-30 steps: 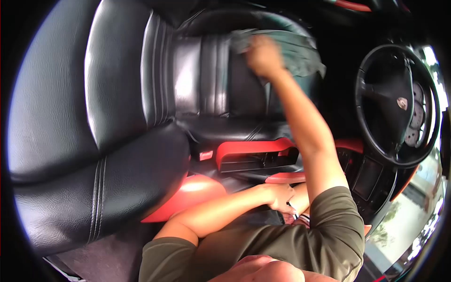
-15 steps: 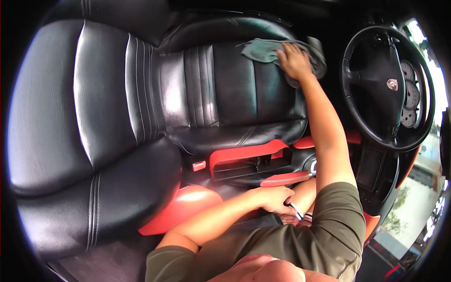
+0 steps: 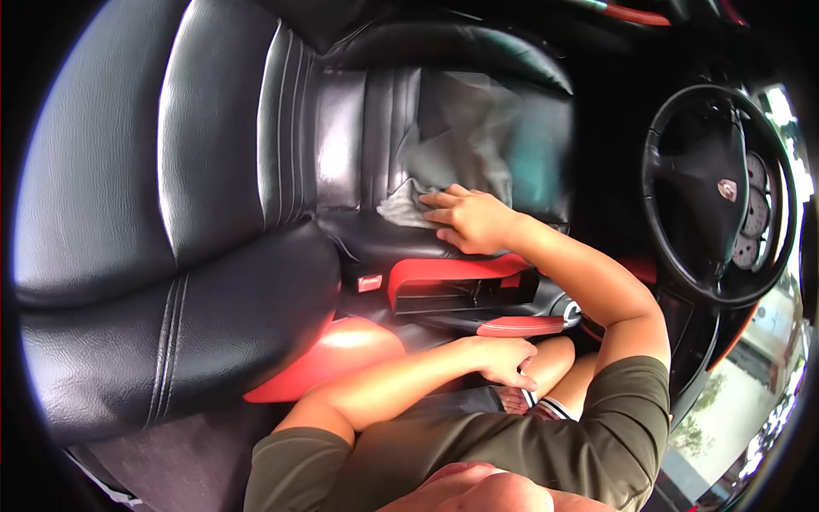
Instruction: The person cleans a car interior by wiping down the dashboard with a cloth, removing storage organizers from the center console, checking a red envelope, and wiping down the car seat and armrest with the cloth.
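My right hand [image 3: 467, 220] presses a grey-green cloth [image 3: 411, 207] against the near edge of the black leather seat cushion [image 3: 439, 107]. Its fingers point left over the cloth, slightly apart. Much of the cloth trails up and right across the cushion, blurred. My left hand [image 3: 508, 360] is low in the middle, beside my bare legs, its thumb and bent fingers apart with nothing visible between them. Close below that hand are a foot and a sandal with white-striped straps [image 3: 531, 399].
The black backrest [image 3: 209, 136] fills the left side. A red-trimmed console tray [image 3: 456, 271], a red buckle [image 3: 369, 282] and a red-covered lever [image 3: 520, 326] lie between the seat and my legs. A steering wheel [image 3: 653, 171] stands at the right.
My right hand has moved with the cloth from the far right of the cushion down and left to its near edge. The left hand has stayed near my legs. The view has shifted slightly.
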Demonstrator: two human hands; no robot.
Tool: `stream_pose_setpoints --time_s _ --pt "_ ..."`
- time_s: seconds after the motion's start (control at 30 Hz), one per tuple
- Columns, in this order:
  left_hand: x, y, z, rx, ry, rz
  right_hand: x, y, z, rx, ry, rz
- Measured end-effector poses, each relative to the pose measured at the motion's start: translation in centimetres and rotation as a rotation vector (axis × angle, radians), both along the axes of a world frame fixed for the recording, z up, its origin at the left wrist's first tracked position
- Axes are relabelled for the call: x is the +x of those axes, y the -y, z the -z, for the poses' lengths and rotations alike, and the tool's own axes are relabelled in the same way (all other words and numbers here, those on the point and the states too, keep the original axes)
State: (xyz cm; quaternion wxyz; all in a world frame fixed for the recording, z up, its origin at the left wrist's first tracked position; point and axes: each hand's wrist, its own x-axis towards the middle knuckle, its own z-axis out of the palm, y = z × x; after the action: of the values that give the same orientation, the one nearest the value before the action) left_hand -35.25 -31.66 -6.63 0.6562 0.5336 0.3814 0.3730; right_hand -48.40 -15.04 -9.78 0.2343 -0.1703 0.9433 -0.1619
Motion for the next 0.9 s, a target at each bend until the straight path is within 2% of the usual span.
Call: stream_pose_setpoints --time_s 0.07,0.1,0.13,0.17,0.2,0.23,0.27,0.33,0.37,0.4,0.5,0.57,0.6,0.7,0.77,0.83,0.9 --pt "0.5 -0.1 0.6 -0.015 0.006 0.012 -0.2 0.2 1.6 -0.013 -0.162 -0.109" --pt "0.7 -0.2 0.8 -0.017 0.003 0.029 -2.4 -0.8 2.2 0.036 -0.030 -0.051" --pt "0.4 -0.4 0.6 0.001 -0.042 0.057 -5.8 -1.4 1.0 0.272 0.198 -0.063" --pt "1.1 -0.5 1.5 0.039 0.017 0.018 -8.5 -2.2 2.8 0.344 0.129 0.090" --pt "2.8 -0.5 3.2 0.075 0.080 -0.022 -11.0 -5.5 8.7 0.318 -0.162 0.034" --pt "4.2 -0.4 4.4 0.106 0.116 -0.095 -14.1 -4.3 3.0 0.050 -0.008 0.285" --pt "5.6 -0.3 5.6 0.140 0.150 -0.167 -15.4 -4.1 6.6 0.149 -0.424 0.490" --pt "6.5 -0.2 6.2 0.175 0.237 -0.234 -15.1 -1.6 7.2 0.070 -0.367 0.652" --pt "5.7 -0.4 5.4 0.141 0.195 -0.154 -13.9 -0.5 7.3 0.036 -0.328 0.728" --pt "4.7 -0.6 4.5 0.111 0.149 -0.071 -12.3 0.0 6.9 0.046 -0.389 0.640" --pt "0.7 -0.9 0.7 -0.003 -0.091 0.123 -5.6 1.1 3.7 0.215 -0.094 0.351" --pt "0.8 -0.5 1.0 0.019 -0.034 0.078 -2.2 2.3 4.5 0.254 -0.294 0.170" --pt "1.0 -0.5 1.0 0.014 -0.029 0.068 -2.5 2.0 4.7 0.146 -0.031 0.316" --pt "0.9 -0.4 1.3 0.038 -0.076 0.020 -6.2 -0.1 3.4 0.157 -0.086 0.328" --pt "2.6 -0.2 2.5 0.112 -0.030 -0.067 -10.5 -2.2 4.3 0.170 -0.176 0.671" --pt "5.0 -0.4 5.0 0.187 0.025 -0.123 -12.4 -2.4 4.5 0.242 -0.576 0.889" --pt "4.0 -0.2 3.7 0.151 -0.037 -0.061 -10.9 -0.5 6.9 0.402 -0.501 0.694"
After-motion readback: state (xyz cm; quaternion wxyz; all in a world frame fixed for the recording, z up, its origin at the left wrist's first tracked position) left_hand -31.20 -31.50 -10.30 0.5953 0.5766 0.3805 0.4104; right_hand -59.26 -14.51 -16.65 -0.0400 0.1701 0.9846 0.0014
